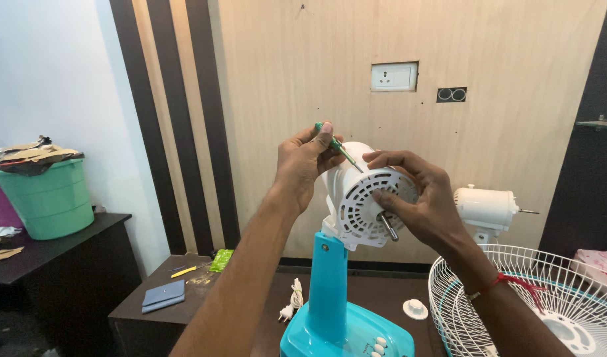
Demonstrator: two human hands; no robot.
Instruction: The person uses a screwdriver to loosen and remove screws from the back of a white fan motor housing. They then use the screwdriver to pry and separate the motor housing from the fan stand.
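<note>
both hands raised at the fan motor (366,198): left hand (304,162) pinches a screwdriver (336,147), right hand (419,198) grips the motor's rim

Off to my left there's a mint green bucket (48,198) stuffed with cardboard scraps (31,157), sitting on a dark side table (65,239). Lower down, left of my forearm, a low dark table (151,311) has a grey-blue notebook (163,295), a yellow pen (183,271) and a green packet (221,260) on it. A coiled white power cord (294,299) with its plug lies just below. To my right stands a second white fan motor (486,208), a white wire fan guard (535,297) and a small white knob cap (415,309). On the wood wall panel (515,59) above sits a white socket (394,77).
</note>
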